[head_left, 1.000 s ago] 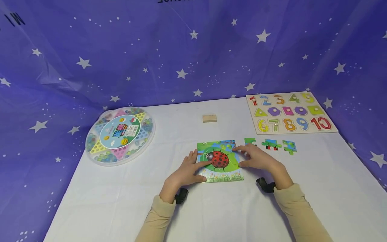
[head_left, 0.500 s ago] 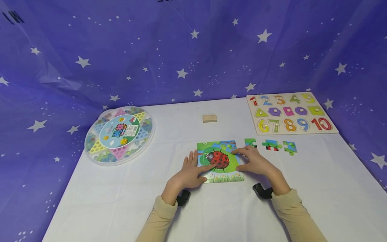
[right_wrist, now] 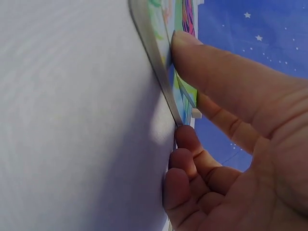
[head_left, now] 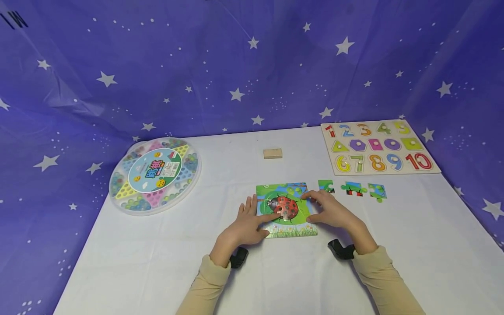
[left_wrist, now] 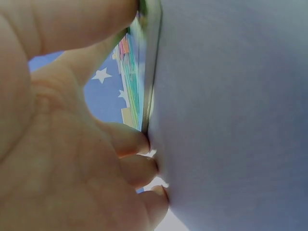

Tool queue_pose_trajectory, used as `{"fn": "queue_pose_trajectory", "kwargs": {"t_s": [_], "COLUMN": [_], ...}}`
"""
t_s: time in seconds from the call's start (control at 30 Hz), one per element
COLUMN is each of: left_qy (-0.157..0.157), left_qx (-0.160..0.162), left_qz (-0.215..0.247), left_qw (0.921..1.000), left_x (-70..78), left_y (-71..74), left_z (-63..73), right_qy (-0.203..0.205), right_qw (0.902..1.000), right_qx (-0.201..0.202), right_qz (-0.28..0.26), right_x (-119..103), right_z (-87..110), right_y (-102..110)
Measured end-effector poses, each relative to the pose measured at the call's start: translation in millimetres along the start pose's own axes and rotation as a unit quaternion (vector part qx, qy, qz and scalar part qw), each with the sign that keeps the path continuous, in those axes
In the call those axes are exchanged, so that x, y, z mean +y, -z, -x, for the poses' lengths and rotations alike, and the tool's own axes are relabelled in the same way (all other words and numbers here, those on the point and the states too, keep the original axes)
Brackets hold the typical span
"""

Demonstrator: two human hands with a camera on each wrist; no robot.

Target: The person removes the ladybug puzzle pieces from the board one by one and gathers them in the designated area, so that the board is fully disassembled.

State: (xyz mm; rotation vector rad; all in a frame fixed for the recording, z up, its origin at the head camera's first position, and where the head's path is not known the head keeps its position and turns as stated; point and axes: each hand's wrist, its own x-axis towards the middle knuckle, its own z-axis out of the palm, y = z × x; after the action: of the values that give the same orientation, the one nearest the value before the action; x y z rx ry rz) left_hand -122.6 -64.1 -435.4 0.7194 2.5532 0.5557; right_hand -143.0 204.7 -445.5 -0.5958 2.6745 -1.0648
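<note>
A ladybug jigsaw puzzle [head_left: 292, 229] lies on the white table between the hands. The left hand [head_left: 245, 225] has its index finger stretched over the ladybug and its thumb on the lower left corner. Its other fingers extend beside the left edge, with fingertips low by the table in the left wrist view. At the puzzle's right side, the right hand [head_left: 330, 210] spans a puzzle piece [right_wrist: 186, 92] between thumb and index finger; the piece's edge stands slightly raised in the right wrist view. The right hand's other fingers are bent at the puzzle's edge.
Three loose puzzle pieces, one partly behind the right hand, include a middle piece [head_left: 354, 189] and a right piece [head_left: 376, 191]. Behind are a wooden block [head_left: 273, 153] and a number board [head_left: 328, 164]. A round marble game [head_left: 155, 170] lies left. A starry purple cloth [head_left: 220, 65] hangs behind.
The left index finger has slid slightly right over the ladybug. The right hand has shifted a little left and down, its thumb farther onto the puzzle. A shine now shows on the ladybug.
</note>
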Motion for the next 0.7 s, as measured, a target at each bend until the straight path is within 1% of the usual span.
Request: {"fn": "queue_pose_trajectory", "kwargs": {"t_s": [0.23,0.47,0.7], "left_qy": [-0.006,-0.008,-0.006], "left_qx": [0.003,0.009,0.009], "left_qz": [0.004,0.005,0.002], "left_qw": [1.0000,0.9999,0.9999], "left_x": [-1.5,-1.9,-2.6], "left_y": [0.1,-0.2,-0.2], "left_z": [0.0,-0.2,-0.4], "right_qy": [0.009,-0.004,-0.005], "right_qw": [0.9998,0.9963,0.9959], "right_qx": [0.005,-0.022,-0.025], "right_qz": [-0.018,-0.083,-0.087], "right_x": [-0.2,-0.7,-0.1], "right_z": [-2.5,-3.9,-4.8], "right_y": [-1.0,0.0,-1.6]}}
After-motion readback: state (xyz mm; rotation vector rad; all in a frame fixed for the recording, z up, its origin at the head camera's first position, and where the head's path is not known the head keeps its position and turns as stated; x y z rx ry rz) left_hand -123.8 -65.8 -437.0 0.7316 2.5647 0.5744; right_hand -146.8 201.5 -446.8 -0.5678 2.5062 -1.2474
